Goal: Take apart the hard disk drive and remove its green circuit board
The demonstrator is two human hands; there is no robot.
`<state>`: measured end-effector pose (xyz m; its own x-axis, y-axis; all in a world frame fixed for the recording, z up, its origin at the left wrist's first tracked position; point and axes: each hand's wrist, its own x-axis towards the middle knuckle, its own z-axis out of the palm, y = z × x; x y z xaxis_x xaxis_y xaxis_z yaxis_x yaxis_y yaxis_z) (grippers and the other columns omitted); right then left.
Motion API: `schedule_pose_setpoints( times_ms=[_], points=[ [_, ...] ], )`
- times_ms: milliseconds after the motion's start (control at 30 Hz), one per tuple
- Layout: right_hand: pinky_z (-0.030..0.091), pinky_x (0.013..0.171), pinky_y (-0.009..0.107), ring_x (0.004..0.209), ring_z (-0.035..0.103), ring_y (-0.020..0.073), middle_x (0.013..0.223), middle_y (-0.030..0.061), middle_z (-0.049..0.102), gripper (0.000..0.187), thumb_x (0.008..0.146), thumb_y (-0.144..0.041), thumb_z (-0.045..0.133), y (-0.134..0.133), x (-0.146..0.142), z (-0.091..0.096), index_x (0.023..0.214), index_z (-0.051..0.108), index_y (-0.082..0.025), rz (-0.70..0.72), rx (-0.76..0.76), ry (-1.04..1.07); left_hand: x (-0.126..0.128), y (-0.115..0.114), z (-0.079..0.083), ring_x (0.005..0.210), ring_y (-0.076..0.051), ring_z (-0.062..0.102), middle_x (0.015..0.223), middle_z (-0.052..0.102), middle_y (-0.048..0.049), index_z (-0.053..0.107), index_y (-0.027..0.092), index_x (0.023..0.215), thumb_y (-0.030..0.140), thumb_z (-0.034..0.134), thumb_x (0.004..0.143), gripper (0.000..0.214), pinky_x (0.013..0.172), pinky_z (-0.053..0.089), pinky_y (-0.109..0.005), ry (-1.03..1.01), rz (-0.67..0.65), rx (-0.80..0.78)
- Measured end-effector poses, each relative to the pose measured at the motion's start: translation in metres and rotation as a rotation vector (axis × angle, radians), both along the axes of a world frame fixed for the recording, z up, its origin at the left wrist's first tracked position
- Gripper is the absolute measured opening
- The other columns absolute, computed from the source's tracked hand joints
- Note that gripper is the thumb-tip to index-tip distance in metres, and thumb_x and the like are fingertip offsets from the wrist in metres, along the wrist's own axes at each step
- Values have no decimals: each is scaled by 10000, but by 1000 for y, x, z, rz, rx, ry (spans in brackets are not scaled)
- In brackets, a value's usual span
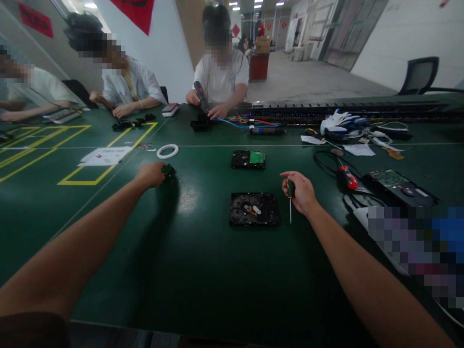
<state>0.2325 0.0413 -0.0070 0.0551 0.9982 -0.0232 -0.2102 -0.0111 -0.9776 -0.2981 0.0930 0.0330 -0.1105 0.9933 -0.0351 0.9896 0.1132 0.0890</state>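
Observation:
My left hand [150, 174] reaches out to the left over the green table [203, 270], its fingers closed on a small dark part [168, 169]. My right hand [300, 192] grips a small screwdriver [290, 193] with its thin shaft pointing down at the table. Between my hands lies an opened black hard drive [254, 209], just left of the screwdriver tip. Farther back sits a second hard drive with a green circuit board [248, 159] facing up.
A white tape ring [167, 151] and a paper sheet [105, 155] lie at the left by yellow floor-style markings. A red-handled screwdriver [348, 177], cables, another drive [398, 186] and gloves [340, 123] crowd the right. Three people work across the table; one holds an electric screwdriver [200, 95].

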Motion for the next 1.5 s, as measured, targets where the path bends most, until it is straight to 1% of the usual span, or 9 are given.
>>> schedule_pose_setpoints(
  times_ms=[100,267,400,533,767,1033,1167,1400,1500],
  points=[
    [379,455,237,534,536,123,668,-1,620,188,811,-303,625,-1,-1,1,946,703,-198,-8,-3,5,-1,0,0,829,-176,550,954,684,-44,648,137,1264,190,653,873,395,817,400,-283,87,-3,-44],
    [384,459,235,530,536,120,673,2,622,182,807,-293,623,-2,-4,4,937,703,-193,-21,-8,-3,3,-9,-1,976,-251,643,1149,720,-121,610,173,1362,211,590,911,453,844,439,-313,161,-40,-98],
    [376,448,235,524,532,122,663,2,620,185,809,-296,620,-2,-4,5,938,704,-195,-23,-6,-13,15,-16,-2,1027,-327,693,1135,737,-173,642,157,1289,233,557,896,410,843,483,-354,194,-45,-120],
    [373,446,237,521,532,125,661,3,620,176,805,-295,621,-3,-4,5,926,702,-197,-25,-2,-11,35,-20,-1,1050,-357,707,1125,747,-179,671,166,1192,252,578,854,361,852,511,-371,196,-65,-140],
    [373,448,241,523,531,125,663,2,620,181,806,-305,617,-2,-4,5,929,700,-202,-25,-1,-23,85,-26,3,1014,-362,720,1093,747,-202,672,156,1126,239,560,876,286,813,530,-393,171,-122,-149],
    [375,450,238,529,536,122,672,-3,624,195,812,-320,624,-1,-2,1,943,705,-200,-8,9,-17,152,-25,5,1049,-322,712,1110,733,-206,663,141,1100,169,527,898,245,859,527,-366,161,-252,-114],
    [379,460,236,537,539,123,667,-5,623,200,802,-324,631,-1,-2,0,942,707,-203,-13,18,-14,184,-25,4,1071,-313,703,1109,731,-199,667,140,1103,148,516,899,254,897,533,-375,128,-355,-88],
    [379,463,242,533,537,126,671,-3,620,192,806,-339,635,0,-1,-2,935,694,-209,-6,23,-28,234,-18,-1,1053,-318,708,1081,735,-191,691,163,1127,119,582,859,292,876,550,-389,61,-470,-53],
    [390,479,238,541,542,124,690,-13,633,235,827,-330,644,0,0,-3,1031,680,-220,18,18,-36,252,-17,-3,1069,-323,707,1120,729,-205,691,142,1159,113,597,850,324,897,547,-393,28,-505,-35]
  ],
)
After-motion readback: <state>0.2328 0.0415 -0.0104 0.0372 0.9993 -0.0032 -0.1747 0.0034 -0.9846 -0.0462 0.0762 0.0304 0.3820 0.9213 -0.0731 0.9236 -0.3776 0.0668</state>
